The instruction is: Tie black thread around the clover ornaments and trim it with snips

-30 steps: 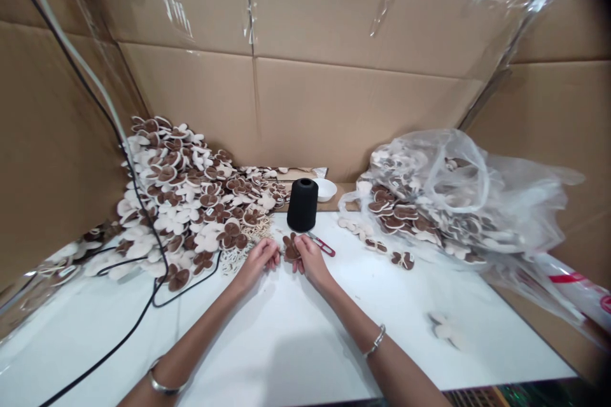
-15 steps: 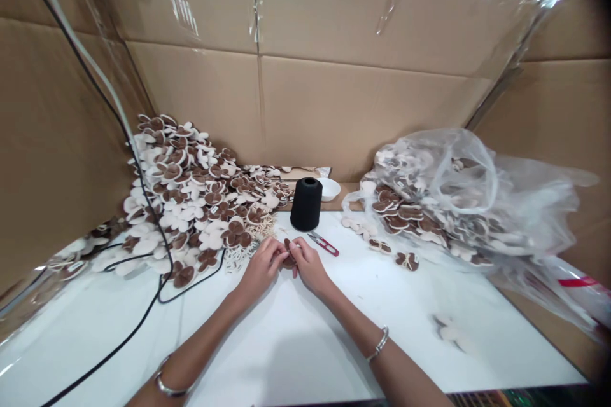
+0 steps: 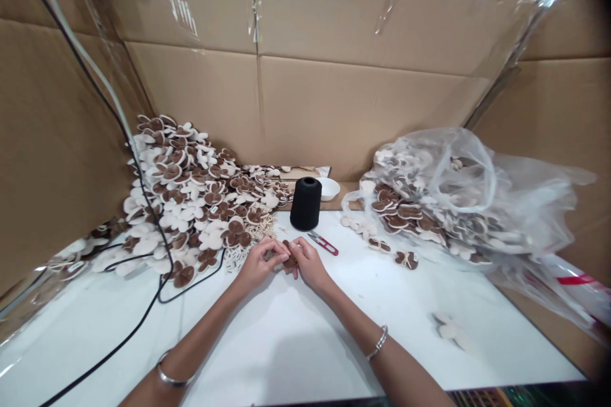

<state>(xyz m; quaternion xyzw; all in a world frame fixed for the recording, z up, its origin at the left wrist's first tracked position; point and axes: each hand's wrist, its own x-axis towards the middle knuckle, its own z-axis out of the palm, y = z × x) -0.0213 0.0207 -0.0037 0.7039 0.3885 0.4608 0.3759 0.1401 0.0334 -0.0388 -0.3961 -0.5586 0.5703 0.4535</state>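
Observation:
Between my two hands, low over the white table, is a small brown fabric flower point(image 3: 289, 262), partly hidden by fingers. My right hand point(image 3: 309, 262) is closed on its right side. My left hand point(image 3: 260, 262) is pinched, thumb against fingertips, at the flower's left edge; what sits in that pinch is too small to tell. Just beyond my right hand lie red-handled thread snips point(image 3: 326, 245). Behind them stands a black thread cone point(image 3: 306, 205). Small pale pieces point(image 3: 237, 258) are strewn beside my left hand.
Brown-and-white fabric flowers point(image 3: 184, 187) are heaped at the left, with a black cable point(image 3: 165, 280) crossing the table there. A clear plastic bag point(image 3: 465, 184) of similar flowers sits at the right. Two bow-tied flowers point(image 3: 407, 260) lie before it. A white bowl point(image 3: 329, 189) stands behind the cone; cardboard walls point(image 3: 363, 102) surround the table.
My left hand has shifted slightly left, its pinch drawing away from the middle of the brown flower, so more of it shows. My right hand stays nearly where it was.

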